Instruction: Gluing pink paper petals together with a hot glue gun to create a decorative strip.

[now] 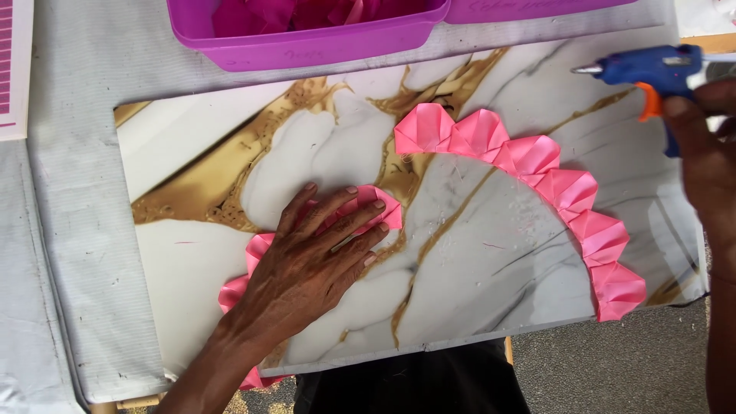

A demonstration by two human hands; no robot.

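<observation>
My left hand (318, 257) lies flat, fingers spread, pressing down on a short chain of pink folded paper pieces (257, 249) on a marble-patterned board (460, 261). A longer curved chain of pink folded paper pieces (537, 165) arcs across the board's right half, apart from the left chain. My right hand (709, 153) is raised at the right edge and grips a blue glue gun (652, 73) with an orange trigger. Its metal nozzle points left, above the board's upper right corner.
A purple plastic tub (307, 46) with pink paper inside stands at the top, with a second purple container (529, 9) beside it. A grey cloth (69, 230) covers the table under the board. A pink printed sheet (11, 69) lies at the far left.
</observation>
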